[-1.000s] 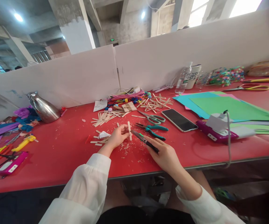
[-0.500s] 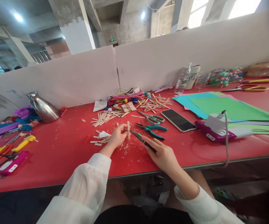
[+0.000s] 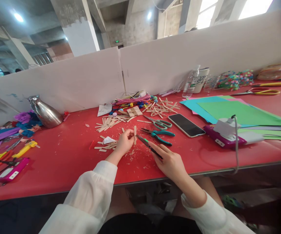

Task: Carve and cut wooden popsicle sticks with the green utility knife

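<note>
- Your left hand (image 3: 125, 143) pinches a wooden stick (image 3: 135, 131) near-upright above the red desk (image 3: 69, 156).
- Your right hand (image 3: 170, 160) is wrapped around a craft knife (image 3: 145, 143), blade end just beside the stick.
- Both grips match a second ago.

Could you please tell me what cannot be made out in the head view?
In the head view:
- Rear of the knife: hidden by the right hand.
- Whether its tip touches the wooden stick in the left hand: too small to tell.
- Any writing on the white note: too small.
- Part of the cup: behind the bottle.
</note>
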The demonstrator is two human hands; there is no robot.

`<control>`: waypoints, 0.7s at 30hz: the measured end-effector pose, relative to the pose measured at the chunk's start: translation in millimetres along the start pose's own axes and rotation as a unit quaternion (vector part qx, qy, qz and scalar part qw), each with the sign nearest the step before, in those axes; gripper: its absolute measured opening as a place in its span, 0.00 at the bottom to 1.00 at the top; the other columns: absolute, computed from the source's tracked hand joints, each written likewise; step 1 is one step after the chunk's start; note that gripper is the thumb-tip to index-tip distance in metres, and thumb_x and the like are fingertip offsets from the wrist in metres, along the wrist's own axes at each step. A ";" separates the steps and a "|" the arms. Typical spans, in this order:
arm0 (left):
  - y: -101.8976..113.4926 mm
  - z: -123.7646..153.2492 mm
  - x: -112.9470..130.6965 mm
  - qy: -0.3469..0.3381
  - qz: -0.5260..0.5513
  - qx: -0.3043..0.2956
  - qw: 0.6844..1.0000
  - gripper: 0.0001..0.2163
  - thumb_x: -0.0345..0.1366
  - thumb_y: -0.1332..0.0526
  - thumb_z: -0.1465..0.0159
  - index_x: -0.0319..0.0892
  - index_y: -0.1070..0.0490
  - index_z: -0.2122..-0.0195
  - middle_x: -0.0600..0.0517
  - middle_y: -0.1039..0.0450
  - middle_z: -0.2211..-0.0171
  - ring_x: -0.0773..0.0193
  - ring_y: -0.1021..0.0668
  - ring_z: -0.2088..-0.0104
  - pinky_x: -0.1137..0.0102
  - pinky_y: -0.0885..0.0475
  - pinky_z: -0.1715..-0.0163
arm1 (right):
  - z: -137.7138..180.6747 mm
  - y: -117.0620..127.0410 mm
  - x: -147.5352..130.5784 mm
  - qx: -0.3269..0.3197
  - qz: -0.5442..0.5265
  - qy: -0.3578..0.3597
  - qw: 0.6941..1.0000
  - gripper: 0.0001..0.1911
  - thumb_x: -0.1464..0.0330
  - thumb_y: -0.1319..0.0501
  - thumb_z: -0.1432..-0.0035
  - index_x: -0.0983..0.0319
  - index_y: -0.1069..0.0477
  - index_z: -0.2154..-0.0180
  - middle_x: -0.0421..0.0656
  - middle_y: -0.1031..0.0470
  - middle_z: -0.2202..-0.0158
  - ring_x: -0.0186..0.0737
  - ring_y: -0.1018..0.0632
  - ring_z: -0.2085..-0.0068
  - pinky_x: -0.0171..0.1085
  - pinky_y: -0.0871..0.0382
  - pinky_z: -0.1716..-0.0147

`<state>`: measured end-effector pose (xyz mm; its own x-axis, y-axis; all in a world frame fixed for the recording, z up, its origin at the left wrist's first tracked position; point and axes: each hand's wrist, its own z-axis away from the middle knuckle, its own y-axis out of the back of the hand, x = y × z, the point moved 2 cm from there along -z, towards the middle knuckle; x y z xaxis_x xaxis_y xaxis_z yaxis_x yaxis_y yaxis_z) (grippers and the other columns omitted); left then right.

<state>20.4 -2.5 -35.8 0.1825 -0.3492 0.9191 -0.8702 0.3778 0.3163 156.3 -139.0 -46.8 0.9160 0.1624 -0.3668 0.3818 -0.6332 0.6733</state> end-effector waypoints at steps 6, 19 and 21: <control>10.7 -2.2 -4.3 -0.004 -0.008 0.051 0.999 0.05 0.24 0.42 0.49 0.41 0.35 0.73 0.54 0.29 0.75 0.67 0.26 0.73 0.72 0.33 0.67 | -2.8 4.7 2.0 -0.010 -0.040 -0.022 0.999 0.17 0.68 0.49 0.43 0.61 0.29 0.54 0.41 0.25 0.69 0.25 0.34 0.85 0.27 0.36 0.84; 5.1 0.1 -8.0 0.084 0.117 -0.018 0.989 0.12 0.40 0.35 0.51 0.39 0.36 0.74 0.52 0.26 0.77 0.67 0.24 0.77 0.71 0.28 0.74 | -0.4 2.6 2.8 0.000 -0.045 -0.026 0.999 0.18 0.68 0.48 0.43 0.60 0.30 0.52 0.42 0.25 0.69 0.30 0.27 0.79 0.28 0.34 0.80; 5.3 0.3 -7.3 0.086 0.123 -0.020 0.989 0.13 0.40 0.34 0.51 0.38 0.36 0.74 0.52 0.26 0.77 0.67 0.24 0.77 0.71 0.28 0.72 | -0.3 2.4 2.8 0.000 -0.045 -0.024 0.999 0.18 0.68 0.48 0.43 0.61 0.30 0.52 0.41 0.25 0.70 0.29 0.28 0.81 0.28 0.34 0.81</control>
<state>14.3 1.8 -40.9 0.0459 -0.0931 0.9946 -0.8802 0.4671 0.0844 159.8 -139.8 -45.9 0.8710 0.1815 -0.4566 0.4623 -0.6176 0.6363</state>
